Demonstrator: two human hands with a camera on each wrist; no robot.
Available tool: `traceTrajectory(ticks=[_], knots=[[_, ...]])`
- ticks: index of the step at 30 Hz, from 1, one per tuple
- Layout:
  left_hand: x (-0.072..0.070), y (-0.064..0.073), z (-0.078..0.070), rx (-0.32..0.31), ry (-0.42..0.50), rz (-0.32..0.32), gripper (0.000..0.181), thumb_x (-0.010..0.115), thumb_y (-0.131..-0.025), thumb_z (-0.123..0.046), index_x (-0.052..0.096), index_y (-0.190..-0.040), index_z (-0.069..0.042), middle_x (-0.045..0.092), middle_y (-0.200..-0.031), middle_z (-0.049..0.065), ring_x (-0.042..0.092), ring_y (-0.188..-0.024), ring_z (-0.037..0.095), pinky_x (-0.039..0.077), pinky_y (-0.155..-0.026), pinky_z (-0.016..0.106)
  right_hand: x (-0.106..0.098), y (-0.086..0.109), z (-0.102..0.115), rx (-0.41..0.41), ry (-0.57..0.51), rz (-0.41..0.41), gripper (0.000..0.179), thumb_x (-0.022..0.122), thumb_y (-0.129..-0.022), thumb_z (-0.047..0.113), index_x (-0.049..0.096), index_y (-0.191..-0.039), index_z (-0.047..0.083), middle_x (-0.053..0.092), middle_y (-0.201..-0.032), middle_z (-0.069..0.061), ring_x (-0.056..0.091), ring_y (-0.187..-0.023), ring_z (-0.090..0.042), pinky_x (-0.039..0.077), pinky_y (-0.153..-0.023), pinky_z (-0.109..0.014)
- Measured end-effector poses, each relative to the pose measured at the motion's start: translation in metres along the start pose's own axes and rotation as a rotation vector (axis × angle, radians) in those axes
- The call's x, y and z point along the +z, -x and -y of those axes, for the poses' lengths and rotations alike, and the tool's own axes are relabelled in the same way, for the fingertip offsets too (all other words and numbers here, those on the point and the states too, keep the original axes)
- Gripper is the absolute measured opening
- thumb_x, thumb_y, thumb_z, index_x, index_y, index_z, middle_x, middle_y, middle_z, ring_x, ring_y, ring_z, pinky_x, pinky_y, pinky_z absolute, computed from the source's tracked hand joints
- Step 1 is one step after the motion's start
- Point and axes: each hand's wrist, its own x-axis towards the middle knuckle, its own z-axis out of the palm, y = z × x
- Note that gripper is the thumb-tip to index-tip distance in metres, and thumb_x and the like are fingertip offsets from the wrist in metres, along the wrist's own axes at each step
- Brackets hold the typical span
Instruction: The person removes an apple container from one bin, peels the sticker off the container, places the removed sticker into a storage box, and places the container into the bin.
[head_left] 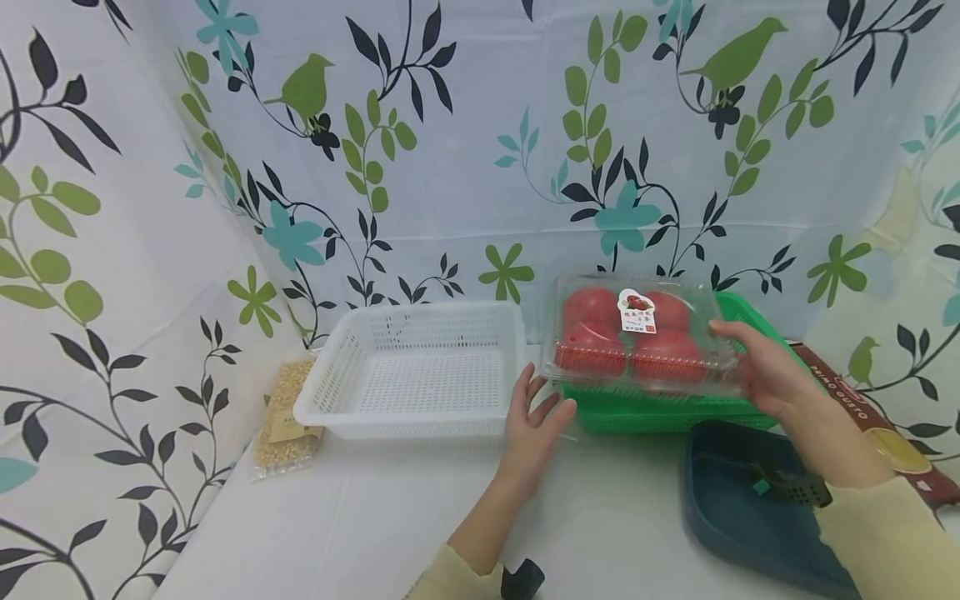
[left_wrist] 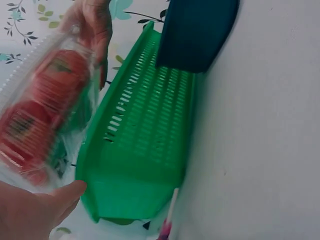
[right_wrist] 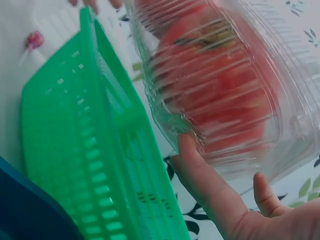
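A clear plastic box of tomatoes (head_left: 630,367) with a white label on its lid is held above the green basket (head_left: 675,417). My right hand (head_left: 768,371) grips the right end of the box; in the right wrist view its fingers reach under and along the ribbed side. My left hand (head_left: 531,429), fingers spread and slightly bent, is right at the box's lower left corner. In the left wrist view, its thumb lies near the green basket's rim, below the tomatoes (left_wrist: 60,75).
A white basket (head_left: 408,429) stands left of the green one, with a bag of yellow grains (head_left: 288,417) beside it. At right are a dark blue bin (head_left: 720,500) and a long brown package (head_left: 862,408). A pink-headed stick (right_wrist: 34,40) lies by the green basket.
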Motion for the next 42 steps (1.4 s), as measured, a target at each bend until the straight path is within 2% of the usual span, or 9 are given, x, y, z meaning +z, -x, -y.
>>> traceTrajectory(ticks=[4, 8, 13, 16, 21, 29, 33, 37, 42], knots=[[-0.017, 0.006, -0.008, 0.027, 0.023, 0.068, 0.081, 0.068, -0.096, -0.023, 0.020, -0.161, -0.018, 0.031, -0.159, 0.010, 0.041, -0.141, 0.032, 0.046, -0.106, 0.042, 0.006, 0.005, -0.006, 0.009, 0.012, 0.007, 0.027, 0.054, -0.104, 0.038, 0.038, -0.124, 0.028, 0.061, -0.102, 0.005, 0.064, -0.090, -0.013, 0.058, -0.076, -0.031], [-0.034, 0.012, -0.015, 0.053, 0.048, 0.145, 0.082, 0.066, -0.097, -0.022, 0.016, -0.162, -0.016, 0.027, -0.161, 0.012, 0.040, -0.141, 0.035, 0.047, -0.105, 0.043, 0.012, 0.009, -0.014, 0.012, 0.074, 0.019, 0.029, 0.052, -0.103, 0.042, 0.039, -0.125, 0.028, 0.061, -0.106, 0.007, 0.063, -0.094, -0.012, 0.058, -0.079, -0.031], [-0.054, 0.016, -0.028, 0.051, 0.061, 0.179, 0.080, 0.061, -0.098, -0.023, 0.013, -0.162, -0.016, 0.024, -0.162, 0.016, 0.044, -0.138, 0.035, 0.045, -0.107, 0.044, 0.027, 0.017, -0.024, -0.028, 0.105, 0.058, 0.031, 0.051, -0.103, 0.041, 0.039, -0.128, 0.027, 0.062, -0.109, 0.008, 0.061, -0.099, -0.012, 0.058, -0.082, -0.033], [-0.066, 0.018, -0.034, 0.049, 0.043, 0.195, 0.080, 0.060, -0.098, -0.025, 0.013, -0.162, -0.020, 0.023, -0.163, 0.015, 0.043, -0.139, 0.035, 0.046, -0.106, 0.044, 0.036, 0.022, -0.029, -0.060, 0.105, 0.076, 0.027, 0.050, -0.103, 0.040, 0.042, -0.127, 0.027, 0.062, -0.110, 0.007, 0.062, -0.098, -0.012, 0.059, -0.081, -0.034], [-0.087, 0.020, -0.040, 0.061, 0.000, 0.230, 0.083, 0.061, -0.097, -0.029, 0.011, -0.163, -0.026, 0.021, -0.164, 0.013, 0.040, -0.140, 0.037, 0.048, -0.105, 0.046, 0.052, 0.030, -0.037, -0.082, 0.104, 0.082, 0.022, 0.049, -0.105, 0.036, 0.047, -0.124, 0.025, 0.064, -0.107, 0.005, 0.066, -0.093, -0.013, 0.060, -0.078, -0.035], [-0.112, 0.030, -0.046, 0.075, -0.038, 0.349, 0.100, 0.072, -0.090, -0.027, 0.004, -0.163, -0.033, 0.016, -0.165, 0.015, 0.039, -0.141, 0.041, 0.047, -0.104, 0.051, 0.070, 0.044, -0.053, -0.056, 0.086, 0.134, 0.022, 0.047, -0.107, 0.030, 0.045, -0.127, 0.019, 0.066, -0.105, 0.001, 0.068, -0.091, -0.016, 0.061, -0.078, -0.037], [-0.124, 0.035, -0.046, 0.080, -0.031, 0.394, 0.100, 0.072, -0.091, -0.024, 0.003, -0.163, -0.031, 0.016, -0.165, 0.018, 0.039, -0.140, 0.042, 0.049, -0.102, 0.049, 0.075, 0.047, -0.058, -0.023, 0.091, 0.174, 0.040, 0.047, -0.107, 0.032, 0.036, -0.140, 0.011, 0.066, -0.107, 0.000, 0.069, -0.091, -0.018, 0.060, -0.081, -0.039], [-0.135, 0.040, -0.046, 0.081, -0.016, 0.433, 0.099, 0.072, -0.092, -0.022, 0.004, -0.163, -0.029, 0.019, -0.165, 0.018, 0.041, -0.139, 0.039, 0.050, -0.102, 0.046, 0.078, 0.049, -0.061, 0.013, 0.104, 0.234, 0.064, 0.046, -0.107, 0.033, 0.015, -0.155, 0.002, 0.066, -0.113, -0.001, 0.070, -0.095, -0.019, 0.060, -0.085, -0.041], [-0.143, 0.049, -0.049, 0.064, -0.035, 0.451, 0.100, 0.076, -0.090, -0.024, 0.008, -0.163, -0.029, 0.021, -0.164, 0.018, 0.041, -0.140, 0.035, 0.049, -0.102, 0.044, 0.080, 0.052, -0.065, 0.052, 0.130, 0.300, 0.074, 0.046, -0.107, 0.033, 0.003, -0.159, 0.002, 0.068, -0.115, -0.002, 0.070, -0.099, -0.021, 0.058, -0.089, -0.043]])
